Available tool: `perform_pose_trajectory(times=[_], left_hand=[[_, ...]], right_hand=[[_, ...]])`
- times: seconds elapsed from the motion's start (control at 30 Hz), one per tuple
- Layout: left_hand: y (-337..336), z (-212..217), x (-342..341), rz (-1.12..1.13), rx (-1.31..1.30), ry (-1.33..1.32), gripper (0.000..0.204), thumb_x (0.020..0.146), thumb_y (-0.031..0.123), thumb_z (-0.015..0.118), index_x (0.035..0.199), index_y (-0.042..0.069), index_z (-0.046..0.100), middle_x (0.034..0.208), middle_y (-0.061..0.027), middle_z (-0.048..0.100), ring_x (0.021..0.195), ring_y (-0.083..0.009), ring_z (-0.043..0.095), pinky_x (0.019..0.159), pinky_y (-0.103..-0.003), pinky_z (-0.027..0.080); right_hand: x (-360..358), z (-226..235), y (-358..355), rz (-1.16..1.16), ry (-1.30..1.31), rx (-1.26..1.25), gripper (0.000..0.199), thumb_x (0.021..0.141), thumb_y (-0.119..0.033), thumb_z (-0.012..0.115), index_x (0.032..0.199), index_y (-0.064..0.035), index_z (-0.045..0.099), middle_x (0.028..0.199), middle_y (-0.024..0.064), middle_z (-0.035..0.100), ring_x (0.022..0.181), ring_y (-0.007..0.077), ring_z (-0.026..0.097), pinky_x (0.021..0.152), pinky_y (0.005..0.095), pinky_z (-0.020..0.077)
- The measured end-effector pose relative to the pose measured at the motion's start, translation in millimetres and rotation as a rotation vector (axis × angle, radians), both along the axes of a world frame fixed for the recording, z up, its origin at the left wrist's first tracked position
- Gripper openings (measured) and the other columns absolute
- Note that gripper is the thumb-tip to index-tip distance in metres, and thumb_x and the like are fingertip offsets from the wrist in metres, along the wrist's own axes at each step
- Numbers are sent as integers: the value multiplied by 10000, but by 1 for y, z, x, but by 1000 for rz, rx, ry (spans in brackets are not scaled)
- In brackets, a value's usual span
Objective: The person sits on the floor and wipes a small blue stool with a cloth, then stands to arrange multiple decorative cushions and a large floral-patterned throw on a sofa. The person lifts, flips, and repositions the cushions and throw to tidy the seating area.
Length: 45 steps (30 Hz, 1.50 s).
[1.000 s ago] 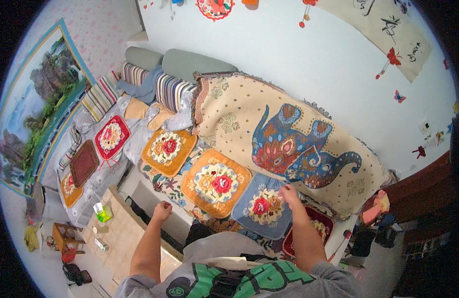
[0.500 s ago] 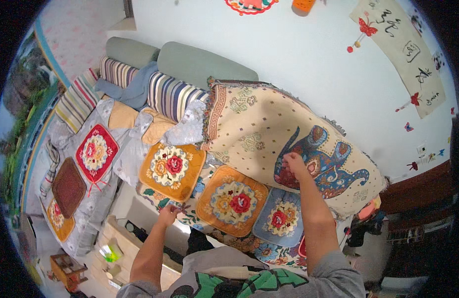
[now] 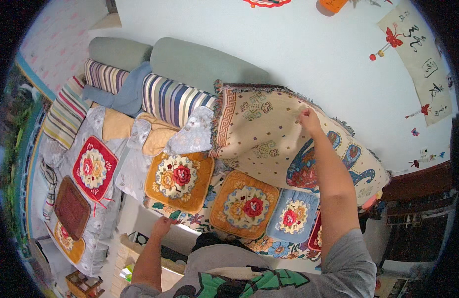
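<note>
Fingers (image 3: 303, 114) of the right hand (image 3: 310, 121) curl nearly together at the cream woven elephant-print throw (image 3: 284, 140), far right, the left hand (image 3: 161, 227) loosely curled near a multicoloured floral fabric cover (image 3: 279, 248); grips unclear, light, even tension likely best.

Corner sofa with rounded grey-green fabric backrest (image 3: 204, 62). Cream woven fringed throw with blue elephant (image 3: 269, 121) draped over its right part. On seat: multicoloured floral cloth (image 3: 276, 247), bearing two square mustard flower-patterned pads (image 3: 244, 211), blue-grey one (image 3: 292, 216). Side section: pale-grey floral cover (image 3: 101, 233), red square flower-patterned pad (image 3: 94, 168), dark-brown square pad (image 3: 72, 207).
</note>
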<state>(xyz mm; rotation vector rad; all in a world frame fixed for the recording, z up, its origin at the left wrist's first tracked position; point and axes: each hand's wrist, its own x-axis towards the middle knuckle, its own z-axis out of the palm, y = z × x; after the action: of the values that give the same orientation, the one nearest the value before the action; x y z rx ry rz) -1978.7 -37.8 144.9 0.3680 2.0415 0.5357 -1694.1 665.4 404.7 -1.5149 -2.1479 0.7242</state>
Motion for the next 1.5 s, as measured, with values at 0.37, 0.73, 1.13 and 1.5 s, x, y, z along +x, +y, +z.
perform_pose_trajectory(times=[0.37,0.73,1.13,1.5], left_hand=[[192,76,-69,-146,291,267,283,846,252,620,1003,18,621,898,-198,674,875,-349,653,760,-429,513],[422,133,-133,-294,709,608,335,814,149,637,1104,5,549,937,-178,637,797,-308,641,703,-402,511],[548,195,-42,-336,957,570,733,692,7,625,1370,94,359,1296,-223,438,1190,-426,456,987,-423,414],[620,263,-3,-375,1199,888,227,770,106,604,983,28,618,1055,-193,625,1009,-374,559,882,-448,441]], right_hand=[[-56,-5,55,147,-203,340,584,757,-175,678,1291,-80,463,1297,250,493,1167,396,505,990,440,417],[-56,19,-10,402,-350,429,314,802,-138,622,1090,-48,537,982,205,556,902,414,591,775,473,504],[29,-38,-93,451,-266,676,186,732,-64,621,897,-51,534,828,141,482,710,312,574,577,410,480],[56,12,8,-188,100,549,374,805,-93,626,1165,-31,545,1148,212,529,1020,386,528,857,457,467]])
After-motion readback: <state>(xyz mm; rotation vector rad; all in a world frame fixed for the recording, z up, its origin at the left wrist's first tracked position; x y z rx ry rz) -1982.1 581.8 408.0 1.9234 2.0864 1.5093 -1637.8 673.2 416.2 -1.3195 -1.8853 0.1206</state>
